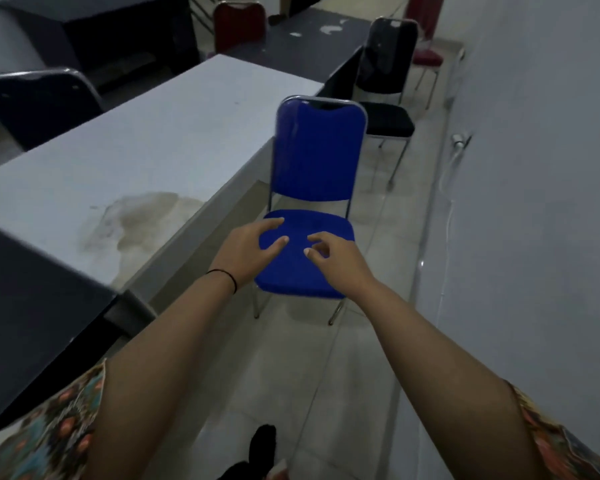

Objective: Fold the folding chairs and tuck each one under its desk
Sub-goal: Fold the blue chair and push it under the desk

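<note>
Two open hands [246, 252] over blue chair [317, 168]

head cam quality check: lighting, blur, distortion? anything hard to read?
Head view: dim, bluish indoor light, no hard shadows; faint sheen on the blue chair backrest. Wide-angle bending curves the grey desk edge and the wall. Both hands, left hand and right hand, slightly soft but readable; far chairs and the frame's corners blurrier, low detail.
</note>
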A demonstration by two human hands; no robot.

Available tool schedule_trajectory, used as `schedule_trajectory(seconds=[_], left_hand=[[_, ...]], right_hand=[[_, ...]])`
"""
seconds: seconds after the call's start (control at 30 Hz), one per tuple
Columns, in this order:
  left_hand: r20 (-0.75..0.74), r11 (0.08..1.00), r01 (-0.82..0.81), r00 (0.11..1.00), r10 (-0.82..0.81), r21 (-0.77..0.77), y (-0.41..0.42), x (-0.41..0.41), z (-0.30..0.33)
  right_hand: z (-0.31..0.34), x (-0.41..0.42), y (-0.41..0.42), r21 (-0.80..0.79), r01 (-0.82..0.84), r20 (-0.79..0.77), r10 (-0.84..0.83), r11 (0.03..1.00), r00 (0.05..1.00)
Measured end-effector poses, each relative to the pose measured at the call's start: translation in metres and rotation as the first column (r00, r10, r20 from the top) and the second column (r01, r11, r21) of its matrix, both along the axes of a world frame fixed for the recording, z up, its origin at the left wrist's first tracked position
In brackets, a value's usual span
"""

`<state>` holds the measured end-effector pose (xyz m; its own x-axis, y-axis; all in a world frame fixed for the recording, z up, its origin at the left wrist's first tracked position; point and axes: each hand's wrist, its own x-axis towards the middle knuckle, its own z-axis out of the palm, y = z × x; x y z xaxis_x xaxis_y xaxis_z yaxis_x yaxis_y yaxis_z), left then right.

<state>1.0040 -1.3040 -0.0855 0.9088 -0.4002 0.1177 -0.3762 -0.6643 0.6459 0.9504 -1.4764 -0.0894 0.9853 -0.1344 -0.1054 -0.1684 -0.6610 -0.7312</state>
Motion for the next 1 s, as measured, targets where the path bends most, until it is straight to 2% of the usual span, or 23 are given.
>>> schedule_trajectory(seconds=[0.2, 0.37, 0.63, 0.77, 1.0], left_hand=[[0.024, 0.993, 0.118, 0.993, -0.118, -0.014, -0.056, 0.065, 0.006], [0.009, 0.986, 0.155, 0.988, -0.155, -0.062, -0.099, 0.093, 0.005], [-0.018, 0.99, 0.118, 0.993, -0.12, -0.081, -0.183, 0.139, -0.003], [-0.033, 0.992, 0.059, 0.997, -0.063, -0.107, -0.221, 0.165, -0.004], [-0.012, 0.991, -0.04, 0.999, 0.038, -0.128, -0.262, 0.21, -0.006]], right_hand=[[0.004, 0.042, -0.052, 0.064, 0.149, 0.027, -0.151, 0.987, 0.988], [0.002, 0.064, -0.089, 0.087, 0.197, 0.014, -0.199, 0.977, 0.98], [0.001, 0.112, -0.169, 0.036, 0.146, -0.028, -0.145, 0.989, 0.989], [0.003, 0.141, -0.209, -0.036, 0.088, -0.018, -0.089, 0.995, 0.996], [-0.004, 0.196, -0.256, -0.056, 0.032, -0.01, -0.033, 0.998, 0.999]])
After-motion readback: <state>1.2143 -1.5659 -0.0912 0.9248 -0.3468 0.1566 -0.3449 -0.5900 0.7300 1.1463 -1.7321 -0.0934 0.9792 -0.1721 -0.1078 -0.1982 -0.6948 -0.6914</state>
